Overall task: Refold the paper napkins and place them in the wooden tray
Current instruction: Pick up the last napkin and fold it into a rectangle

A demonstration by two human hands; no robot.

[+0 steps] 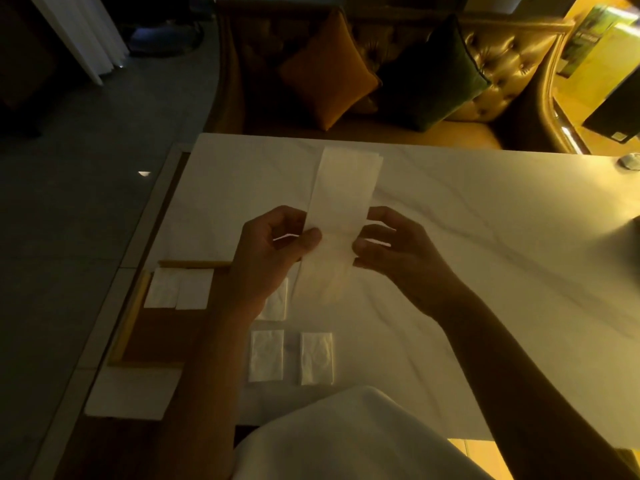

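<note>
I hold a long white paper napkin strip (341, 199) above the table, its far end reaching away from me. My left hand (273, 251) pinches its left edge and my right hand (391, 251) pinches its right edge. A wooden tray (133, 317) lies at the table's left edge, partly under my left forearm. Two folded napkins (178, 288) lie side by side in its far end. Three more folded napkins lie on the table near me, one (277, 303) partly hidden by my left wrist, one (266, 355) and another (317, 358) closer to me.
The white marble table (485, 237) stretches to the right. A sofa with an orange cushion (327, 69) and a dark green cushion (436, 74) stands beyond the far edge. A small object (629, 161) sits at the far right. My white garment (346, 441) fills the bottom.
</note>
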